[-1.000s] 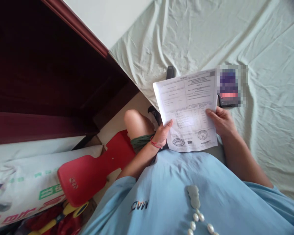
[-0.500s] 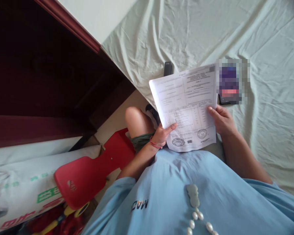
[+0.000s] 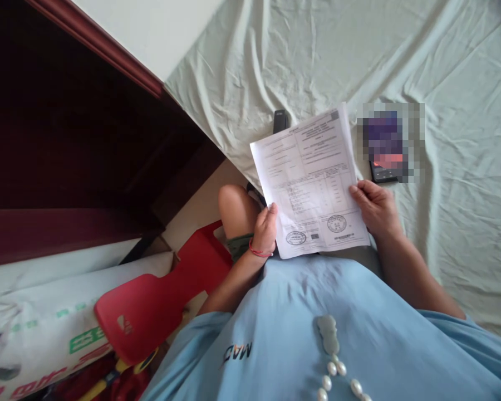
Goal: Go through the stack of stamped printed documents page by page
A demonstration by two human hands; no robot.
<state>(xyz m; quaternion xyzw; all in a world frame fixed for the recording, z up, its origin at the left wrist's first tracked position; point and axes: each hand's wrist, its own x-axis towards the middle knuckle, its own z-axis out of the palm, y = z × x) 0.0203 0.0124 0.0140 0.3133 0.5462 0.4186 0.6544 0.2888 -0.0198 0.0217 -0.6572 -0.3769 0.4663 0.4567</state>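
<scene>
Printed paper sheets [image 3: 309,189], with a table and two oval stamps near the lower edge, are held up in front of my lap. My left hand [image 3: 266,229], a red string round its wrist, pinches their left edge with the thumb at the margin. On the opposite side my right hand [image 3: 376,207] grips the right edge, thumb on top and fingers curled. A blurred-out phone [image 3: 386,147] lies on the bed sheet just beyond my right hand. Behind the papers' top left corner a small black object [image 3: 280,121] is partly hidden.
A wrinkled pale green bed sheet [image 3: 463,100] spreads ahead and to the right. To the left are dark wooden furniture [image 3: 67,128], a red plastic chair [image 3: 146,312] and a white printed sack [image 3: 37,312]. My bare knee [image 3: 236,209] shows beside the papers.
My left thumb has moved from the face of the papers to their left edge. The papers have turned slightly and shifted a little left; both hands still hold them.
</scene>
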